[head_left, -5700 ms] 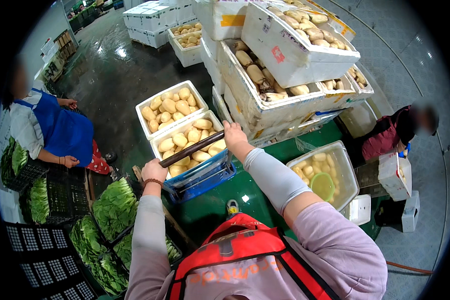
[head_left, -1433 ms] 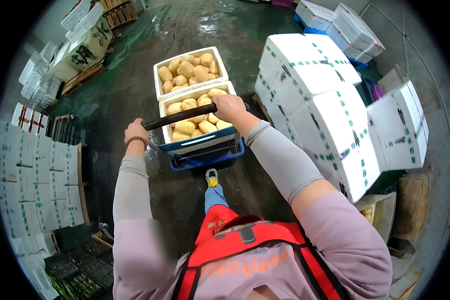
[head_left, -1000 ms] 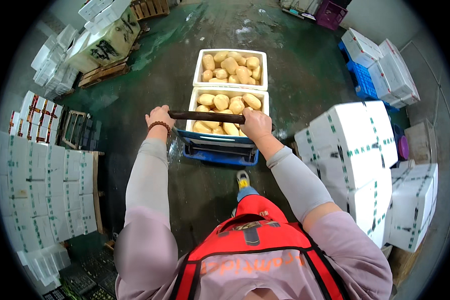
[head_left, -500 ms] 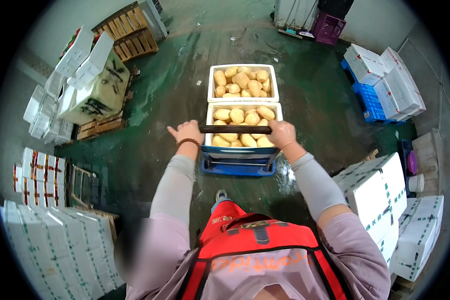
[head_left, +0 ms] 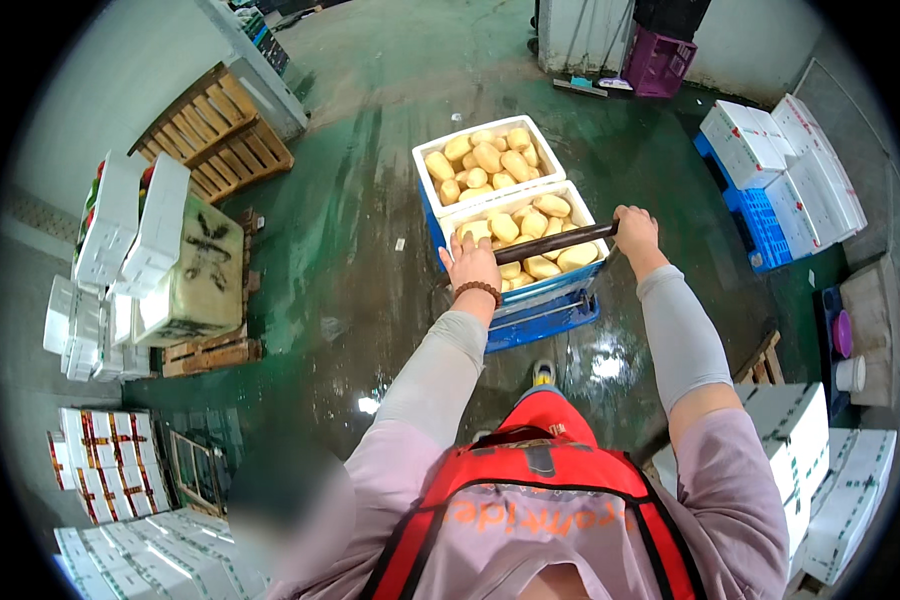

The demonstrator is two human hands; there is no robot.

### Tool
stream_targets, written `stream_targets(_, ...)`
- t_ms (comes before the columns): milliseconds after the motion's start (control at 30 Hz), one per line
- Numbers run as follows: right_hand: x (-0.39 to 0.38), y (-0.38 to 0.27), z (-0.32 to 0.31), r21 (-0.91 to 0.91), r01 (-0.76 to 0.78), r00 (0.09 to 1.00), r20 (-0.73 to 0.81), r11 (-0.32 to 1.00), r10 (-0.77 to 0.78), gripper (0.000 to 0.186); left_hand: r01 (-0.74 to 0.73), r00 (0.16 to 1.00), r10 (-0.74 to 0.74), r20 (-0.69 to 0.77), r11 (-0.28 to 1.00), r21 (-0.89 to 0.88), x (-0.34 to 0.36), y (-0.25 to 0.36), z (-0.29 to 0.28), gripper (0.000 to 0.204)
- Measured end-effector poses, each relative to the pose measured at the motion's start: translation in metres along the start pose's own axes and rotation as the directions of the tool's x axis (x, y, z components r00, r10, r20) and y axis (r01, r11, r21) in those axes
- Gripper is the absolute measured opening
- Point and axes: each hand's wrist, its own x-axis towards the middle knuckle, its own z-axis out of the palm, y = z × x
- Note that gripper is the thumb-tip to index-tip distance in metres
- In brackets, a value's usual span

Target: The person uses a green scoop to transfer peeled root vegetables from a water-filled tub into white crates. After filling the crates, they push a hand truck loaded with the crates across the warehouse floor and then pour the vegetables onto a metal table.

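My left hand point(head_left: 473, 263), with a bead bracelet at the wrist, is closed on the left part of the dark handle bar point(head_left: 560, 239) of a blue trolley point(head_left: 540, 325). My right hand point(head_left: 636, 232) grips the bar's right end. The trolley carries two white foam boxes one beyond the other. The far box point(head_left: 430, 140) and the near box point(head_left: 583, 203) are both heaped with pale yellow root vegetables point(head_left: 500, 160) that look like peeled potatoes.
Wooden pallets point(head_left: 220, 125) lean on the left wall above stacked foam boxes and tubs point(head_left: 155, 230). White cartons stand lower left point(head_left: 105, 460) and lower right point(head_left: 790, 470). Boxes on a blue pallet point(head_left: 740, 210) line the right. A purple crate point(head_left: 660, 60) and brooms stand by a pillar ahead.
The trolley has moved forward past the stacked white boxes and the workers seen earlier. Its handle now slants, left end nearer me, and my hands have shifted rightward in view with it.
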Motion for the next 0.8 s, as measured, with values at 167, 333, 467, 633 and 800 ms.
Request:
stream_targets(167,0.158,-0.030,0.018,0.068,0.174,0.982,-0.093,0.982,-0.167,0.010,-0.015,1.000,0.014,-0.024,0.998,-0.059,0.146,-0.016,0.003,0.046)
stream_targets(333,0.283,-0.077,0.033,0.105,0.222,0.974,-0.066,0.969,-0.216,0.008,0.308,0.942,-0.300,0.153,0.951,-0.033,0.278,-0.028,-0.015,0.045)
stream_targets(467,0.379,-0.116,0.045,0.151,0.200,0.979,-0.010,0.968,-0.201,0.012,0.459,0.879,-0.443,0.177,0.887,-0.055,0.384,-0.048,-0.002,0.054)
stream_targets(633,0.520,-0.174,0.054,0.148,0.246,0.969,-0.004,0.958,-0.248,0.014,0.420,0.904,-0.411,0.120,0.905,-0.061,0.531,-0.094,0.009,0.046)
stream_targets(800,0.645,-0.215,0.079,0.152,0.196,0.981,-0.024,0.969,-0.194,0.015,0.332,0.929,-0.333,0.159,0.943,0.033,0.672,-0.125,0.028,0.035)
